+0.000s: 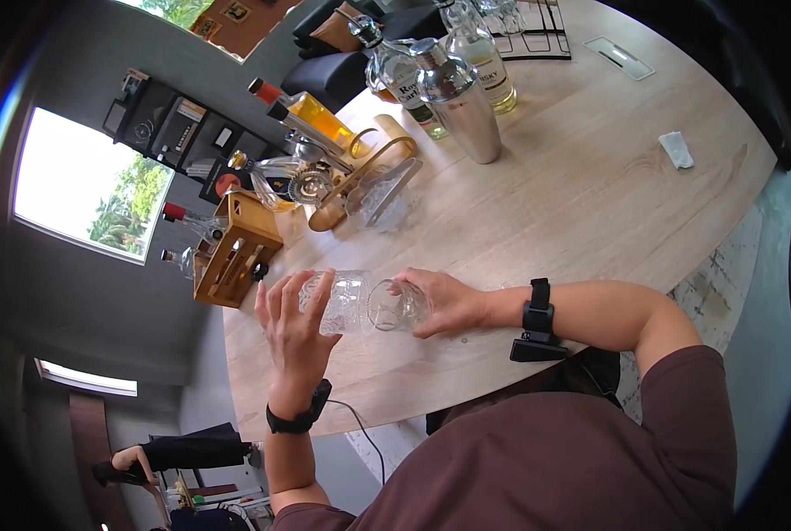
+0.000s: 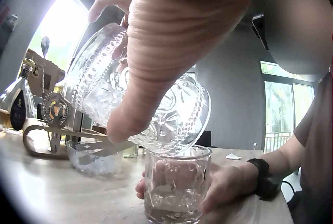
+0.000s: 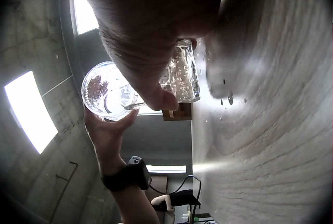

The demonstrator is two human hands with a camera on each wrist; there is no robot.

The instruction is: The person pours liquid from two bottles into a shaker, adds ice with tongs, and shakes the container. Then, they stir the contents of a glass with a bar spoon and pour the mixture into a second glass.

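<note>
My left hand [image 1: 291, 311] grips a patterned clear mixing glass [image 1: 349, 299] and holds it tipped on its side. In the left wrist view the mixing glass [image 2: 174, 112] has its lip right at the rim of a smaller clear tumbler [image 2: 174, 187]. Shallow liquid shows in the bottom of this tumbler. Fingers and thumb of my right hand [image 1: 444, 303] curl round the tumbler [image 1: 397, 306], low at the tabletop. From the right wrist, the mixing glass [image 3: 106, 92] appears mouth-on, close beside the tumbler [image 3: 183, 75].
Beyond the hands stand an ice bowl [image 1: 380, 211] with tongs [image 1: 397, 189], a wooden tool stand [image 1: 329, 215], a steel shaker [image 1: 462, 111] and several bottles. A wooden crate [image 1: 236, 252] sits at the table's left edge. Drops [image 3: 230, 98] wet the tabletop. Another person [image 1: 139, 460] is in the background.
</note>
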